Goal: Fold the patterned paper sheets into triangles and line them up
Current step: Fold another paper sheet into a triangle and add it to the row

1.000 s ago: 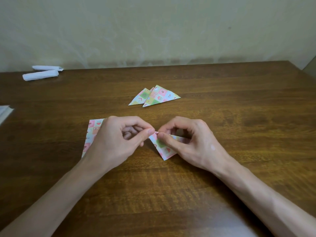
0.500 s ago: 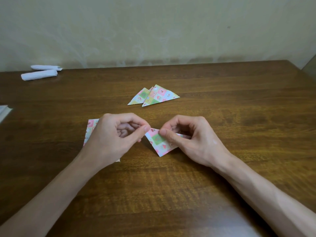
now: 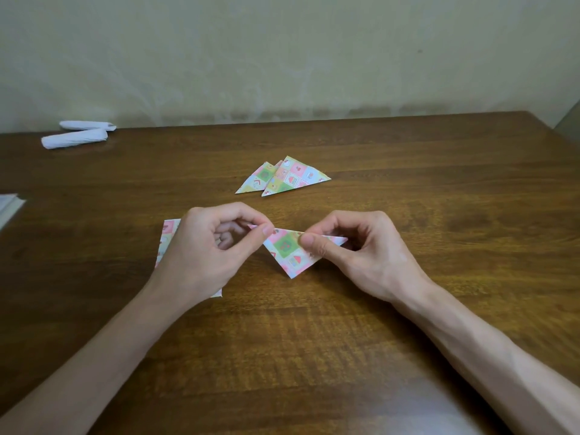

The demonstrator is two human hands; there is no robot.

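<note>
Two white rolls lie far left on the table. The left hand, over a flat sheet, pinches one corner of a folded triangle, and the right hand pinches its other end. Two finished triangles overlap just behind.

Triangle pinched, point down; two triangles overlapping beyond; flat sheet left.
</note>
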